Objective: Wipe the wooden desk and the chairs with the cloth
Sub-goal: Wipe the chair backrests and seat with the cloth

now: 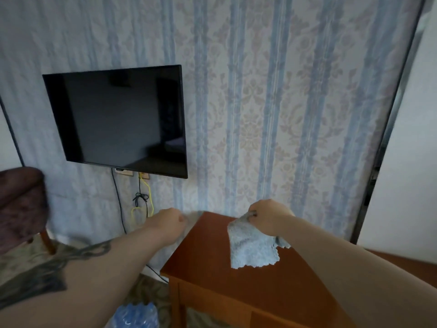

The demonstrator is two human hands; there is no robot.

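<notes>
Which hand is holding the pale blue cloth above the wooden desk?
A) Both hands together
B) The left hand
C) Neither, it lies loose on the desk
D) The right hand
D: the right hand pinches the top of the cloth, which hangs down over the wooden desk, while the left hand is a closed fist off the desk's left edge and holds nothing.

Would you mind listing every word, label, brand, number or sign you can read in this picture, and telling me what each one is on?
None can be read.
Television: the screen is dark; no logo can be made out on its frame.
Pack of water bottles: blurred and cut off by the picture's edge, no label shows.
Cloth, held by the right hand: no tag or print visible.
Wooden desk: no markings.
</notes>
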